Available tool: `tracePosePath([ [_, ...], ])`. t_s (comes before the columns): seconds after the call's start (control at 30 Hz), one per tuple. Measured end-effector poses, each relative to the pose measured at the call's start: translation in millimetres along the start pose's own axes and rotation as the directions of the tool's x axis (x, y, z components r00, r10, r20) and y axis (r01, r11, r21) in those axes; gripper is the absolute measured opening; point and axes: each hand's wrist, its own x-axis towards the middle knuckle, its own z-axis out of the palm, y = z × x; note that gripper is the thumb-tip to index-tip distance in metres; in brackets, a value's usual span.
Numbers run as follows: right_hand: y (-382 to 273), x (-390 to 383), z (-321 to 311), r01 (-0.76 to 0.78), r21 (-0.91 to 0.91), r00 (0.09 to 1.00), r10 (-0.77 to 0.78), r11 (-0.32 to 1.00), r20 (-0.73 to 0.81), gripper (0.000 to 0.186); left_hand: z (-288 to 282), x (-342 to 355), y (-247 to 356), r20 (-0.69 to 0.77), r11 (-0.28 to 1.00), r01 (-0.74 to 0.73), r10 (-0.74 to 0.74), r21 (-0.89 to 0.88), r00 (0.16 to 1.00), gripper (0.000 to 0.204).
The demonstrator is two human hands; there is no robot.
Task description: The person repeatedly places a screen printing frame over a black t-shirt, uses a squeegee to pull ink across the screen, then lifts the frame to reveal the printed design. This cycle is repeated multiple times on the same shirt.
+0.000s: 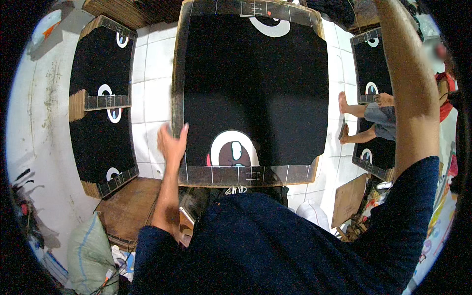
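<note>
In front of me a black fabric panel (255,83) lies flat over a board with dark, line-marked end strips (221,176). A large cartoon eye print (219,146) shows at the fabric's near end, and part of a similar one (273,29) at its far end. My left hand (172,142) is at the board's left edge, thumb and fingers apart, with nothing in it. Whether it touches the edge I cannot tell. My right forearm (410,78) is raised along the right side and runs out past the top of the picture, so the right hand is out of sight.
More boards with black printed fabric stand at the left (101,69) and right (371,59). Another person's bare legs (354,110) and grey shorts (383,115) show at the right. White tiles (152,93) cover the floor. A pale sack (88,250) sits at lower left, beside a brown panel (130,206).
</note>
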Motion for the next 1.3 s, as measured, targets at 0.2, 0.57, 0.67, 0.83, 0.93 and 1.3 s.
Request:
tracePosePath([
  [0.2, 17, -97, 48, 0.156, -0.054, 0.963, -0.164, 0.986, -0.212, 0.042, -42, 131, 224, 0.074, 0.155, 0.016, 0.374, -0.988, 0.924, 0.067],
  [0.57, 81, -303, 197, 0.224, 0.046, 0.959, -0.229, 0.974, 0.167, 0.028, 67, 121, 223, 0.722, -0.315, 0.671, -0.072, -0.671, 0.688, 0.096],
  [0.67, 91, -292, 214, 0.225, 0.024, 0.925, -0.222, 0.974, 0.308, 0.024, 103, 110, 189, 0.162, 0.659, 0.334, -0.309, -0.674, 0.937, 0.093],
  [0.83, 105, -242, 209, -0.003, 0.116, 0.917, -0.043, 0.993, 0.396, 0.024, 125, 116, 170, -0.201, 0.899, -0.429, 0.405, -0.092, 0.892, 0.115],
  [0.93, 114, -216, 199, -0.236, 0.167, 0.907, 0.156, 0.957, 0.391, 0.029, 131, 119, 169, -0.171, 0.903, -0.428, 0.416, -0.034, 0.893, 0.117],
  [1.3, 104, -190, 247, 0.271, 0.11, 0.862, -0.292, 0.956, 0.414, 0.028, 132, 118, 168, -0.167, 0.892, -0.452, 0.444, -0.011, 0.88, 0.118],
])
